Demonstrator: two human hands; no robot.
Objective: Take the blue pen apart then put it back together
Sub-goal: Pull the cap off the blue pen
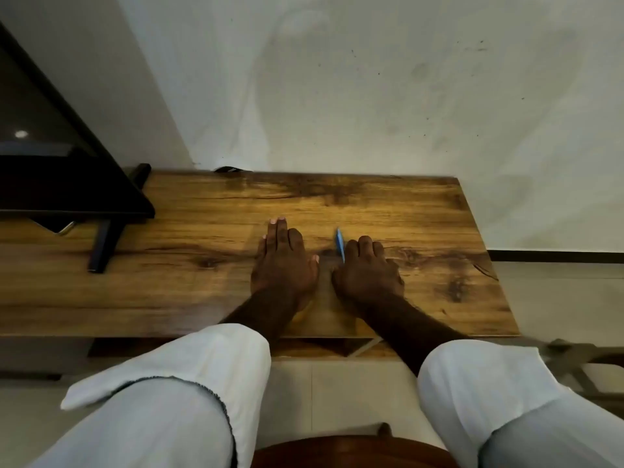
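Disassembly not begun. Pen [340, 244] at 11 o'clock of right hand [368, 268], grip unclear. Left hand [285, 261] flat, released. Next: two-handed twist.

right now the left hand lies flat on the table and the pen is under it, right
Not quite. The left hand does lie flat on the table, but the pen is not under it: the head view shows it at the right hand, on its thumb side.
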